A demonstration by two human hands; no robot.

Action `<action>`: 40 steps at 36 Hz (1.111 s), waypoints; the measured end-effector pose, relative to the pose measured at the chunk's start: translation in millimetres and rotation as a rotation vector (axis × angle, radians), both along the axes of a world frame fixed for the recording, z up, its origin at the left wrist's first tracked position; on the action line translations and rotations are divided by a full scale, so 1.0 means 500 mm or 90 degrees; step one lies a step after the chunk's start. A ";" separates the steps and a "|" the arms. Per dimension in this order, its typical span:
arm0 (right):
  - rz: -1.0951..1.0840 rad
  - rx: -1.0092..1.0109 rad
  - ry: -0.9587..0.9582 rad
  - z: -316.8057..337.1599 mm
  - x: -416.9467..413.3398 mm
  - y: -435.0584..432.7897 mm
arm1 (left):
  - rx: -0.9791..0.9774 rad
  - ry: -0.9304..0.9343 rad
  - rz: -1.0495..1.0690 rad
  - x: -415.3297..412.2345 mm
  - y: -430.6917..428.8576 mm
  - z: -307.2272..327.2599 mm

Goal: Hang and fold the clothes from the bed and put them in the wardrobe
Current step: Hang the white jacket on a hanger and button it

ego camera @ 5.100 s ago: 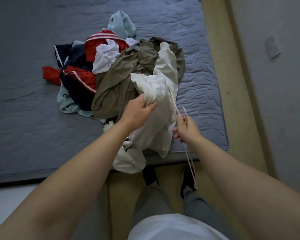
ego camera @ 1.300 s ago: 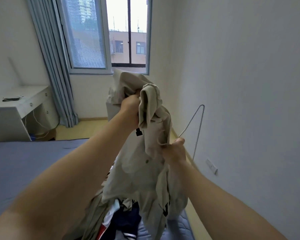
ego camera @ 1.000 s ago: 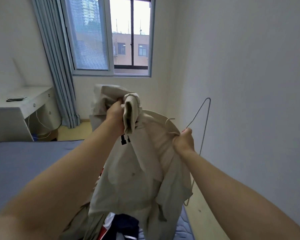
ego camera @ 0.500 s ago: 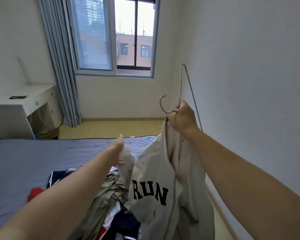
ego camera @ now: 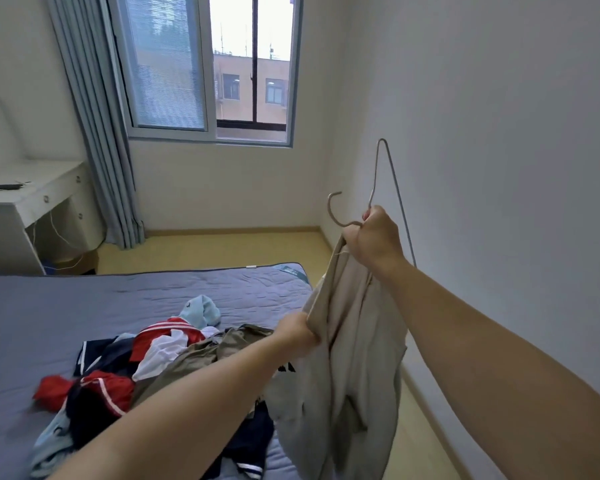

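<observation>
Beige crumpled shirt (ego camera: 347, 375), thin wire hanger (ego camera: 396, 188)

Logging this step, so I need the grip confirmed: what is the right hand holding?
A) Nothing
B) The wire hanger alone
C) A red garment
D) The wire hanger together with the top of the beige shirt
D: the right hand grips the wire hanger near its hook, and the bunched top of the beige shirt hangs from the same grip.

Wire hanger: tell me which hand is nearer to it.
Right. The right hand grips the wire hanger near its hook, together with the top of the beige shirt. The left hand is lower, gripping the shirt's edge.
</observation>
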State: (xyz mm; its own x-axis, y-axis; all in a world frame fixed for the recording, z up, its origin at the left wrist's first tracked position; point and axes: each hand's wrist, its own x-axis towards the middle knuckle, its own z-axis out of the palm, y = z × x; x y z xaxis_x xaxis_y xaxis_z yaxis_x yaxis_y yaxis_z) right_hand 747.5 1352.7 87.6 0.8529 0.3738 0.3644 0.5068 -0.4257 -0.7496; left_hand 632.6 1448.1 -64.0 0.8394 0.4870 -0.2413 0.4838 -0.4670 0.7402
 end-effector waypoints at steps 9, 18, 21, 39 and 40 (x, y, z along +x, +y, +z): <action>-0.045 -0.077 0.004 -0.011 0.055 -0.108 | -0.316 -0.186 0.165 -0.012 0.163 0.052; 0.005 -0.148 0.087 -0.042 0.093 -0.165 | -0.239 -0.241 0.044 0.006 0.229 0.245; 0.009 -0.165 0.115 -0.069 0.090 -0.161 | -0.270 -0.213 -0.022 0.005 0.211 0.278; 0.198 -0.033 0.366 -0.170 0.007 -0.064 | -0.331 -0.216 0.240 -0.008 0.231 0.225; 0.188 -0.006 0.356 -0.167 -0.002 -0.055 | -0.320 -0.223 0.253 -0.011 0.237 0.213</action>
State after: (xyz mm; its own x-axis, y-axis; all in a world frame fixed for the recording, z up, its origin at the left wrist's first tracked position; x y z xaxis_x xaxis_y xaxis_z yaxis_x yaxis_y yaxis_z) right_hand 746.6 1325.3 4.0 0.7740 0.6233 -0.1116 0.1359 -0.3357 -0.9321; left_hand 627.0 1566.5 42.6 0.6911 0.6721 -0.2658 0.2410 0.1324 0.9615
